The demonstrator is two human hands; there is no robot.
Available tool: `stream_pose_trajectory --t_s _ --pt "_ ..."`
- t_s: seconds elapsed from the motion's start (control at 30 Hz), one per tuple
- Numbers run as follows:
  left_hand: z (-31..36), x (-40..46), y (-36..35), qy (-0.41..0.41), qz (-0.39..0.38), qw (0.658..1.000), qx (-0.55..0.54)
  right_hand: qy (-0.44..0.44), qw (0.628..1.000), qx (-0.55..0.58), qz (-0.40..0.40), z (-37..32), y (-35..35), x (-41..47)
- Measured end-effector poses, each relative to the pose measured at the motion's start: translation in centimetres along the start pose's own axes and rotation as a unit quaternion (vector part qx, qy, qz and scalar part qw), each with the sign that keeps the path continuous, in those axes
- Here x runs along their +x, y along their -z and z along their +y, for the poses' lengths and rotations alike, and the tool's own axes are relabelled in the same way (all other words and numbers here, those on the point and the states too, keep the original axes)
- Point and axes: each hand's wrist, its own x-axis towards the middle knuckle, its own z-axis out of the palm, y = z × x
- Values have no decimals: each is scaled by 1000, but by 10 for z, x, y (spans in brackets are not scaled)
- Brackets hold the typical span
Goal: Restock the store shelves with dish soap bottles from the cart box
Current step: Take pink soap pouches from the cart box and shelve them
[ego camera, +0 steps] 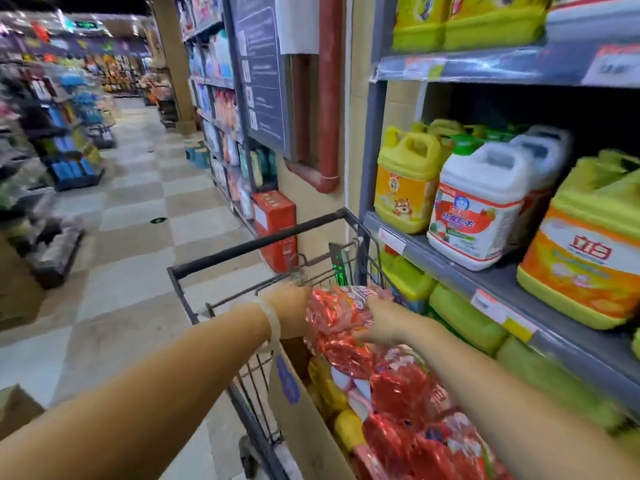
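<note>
Over the cart's cardboard box (294, 407), both my hands meet on one red refill pack (337, 315).
Left hand (289, 311) cups its far side, right hand (379, 323) grips the near; three jugs stand at the shelf (460, 268) front.

Glossy, crinkly red packs (341, 315), probably plastic film; matt cardboard box (301, 420); dark metal-wire cart (252, 379).

Checkered floor (131, 244) ran down the aisle to the far left. A red box (275, 230) stood near a red pipe (329, 98) on the wall, beside a dark notice board (259, 71). Display racks (69, 150) lined the left side.
</note>
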Motion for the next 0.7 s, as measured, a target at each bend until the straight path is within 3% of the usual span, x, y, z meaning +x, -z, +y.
stream_pose_trajectory --t_s 0.3,0.53,0.7 --pt "-47 148 -26 -5 -51 998 -49 -145 979 141 -2 16 -32 96" --pt "-57 225 -49 -41 -148 980 -128 -248 956 154 -28 16 -60 138" --pt "-70 260 -78 -91 -266 943 -180 -303 939 153 -51 7 -81 160"
